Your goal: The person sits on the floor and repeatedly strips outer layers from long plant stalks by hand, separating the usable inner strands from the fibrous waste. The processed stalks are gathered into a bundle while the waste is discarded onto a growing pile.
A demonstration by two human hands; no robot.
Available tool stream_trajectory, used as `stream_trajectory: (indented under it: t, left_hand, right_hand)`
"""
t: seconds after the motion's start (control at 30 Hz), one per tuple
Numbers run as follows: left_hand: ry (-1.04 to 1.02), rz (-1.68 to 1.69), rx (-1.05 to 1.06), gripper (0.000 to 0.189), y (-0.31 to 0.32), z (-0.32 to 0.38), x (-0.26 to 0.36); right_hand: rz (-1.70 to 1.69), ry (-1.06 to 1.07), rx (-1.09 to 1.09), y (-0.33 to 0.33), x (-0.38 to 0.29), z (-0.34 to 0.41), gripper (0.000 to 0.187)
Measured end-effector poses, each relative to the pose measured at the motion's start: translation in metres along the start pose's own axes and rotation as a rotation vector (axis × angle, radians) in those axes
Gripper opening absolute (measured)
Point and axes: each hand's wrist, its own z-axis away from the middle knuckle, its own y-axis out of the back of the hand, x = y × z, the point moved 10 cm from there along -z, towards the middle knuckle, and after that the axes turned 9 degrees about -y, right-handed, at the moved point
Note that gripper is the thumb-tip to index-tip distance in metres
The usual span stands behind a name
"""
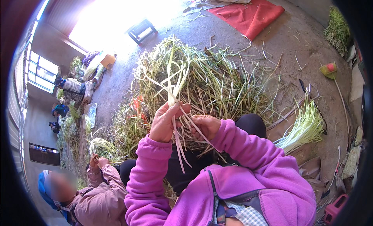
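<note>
My left hand (166, 121) grips a small bunch of pale green-white plant stalks (172, 93) by its lower part. The tops of these stalks fan out above the fist, and several thin ends hang down below it. Close on the right, my right hand (206, 125) has its fingers curled at one pale stalk (201, 131) that slants down from the bunch. Its fingertips are partly hidden. Beyond both hands lies a large heap of green and straw-coloured stalks (215, 83). A sorted bundle of pale green stalks (304, 126) rests on the floor to my right.
At my left, a co-worker (99, 194) holds pale stalks (100, 144). Farther left, other people (72, 90) sit among plants. A dark stool (142, 30), a red cloth (247, 14), a yellow long-handled scoop (328, 70) and a pink plastic stool (335, 208) stand or lie around.
</note>
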Motion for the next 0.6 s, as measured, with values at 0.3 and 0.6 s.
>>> stream_trajectory:
  t: [0.3, 0.6]
  left_hand:
    - [-0.185, 0.185, 0.05, 0.016, 0.026, 0.002, 0.042]
    - [-0.304, 0.298, 0.172, 0.019, 0.073, 0.005, 0.085]
  right_hand:
    - [-0.6, 0.572, 0.344, 0.053, -0.051, 0.049, 0.016]
    - [-0.43, 1.137, 0.539, 0.183, -0.148, 0.229, 0.011]
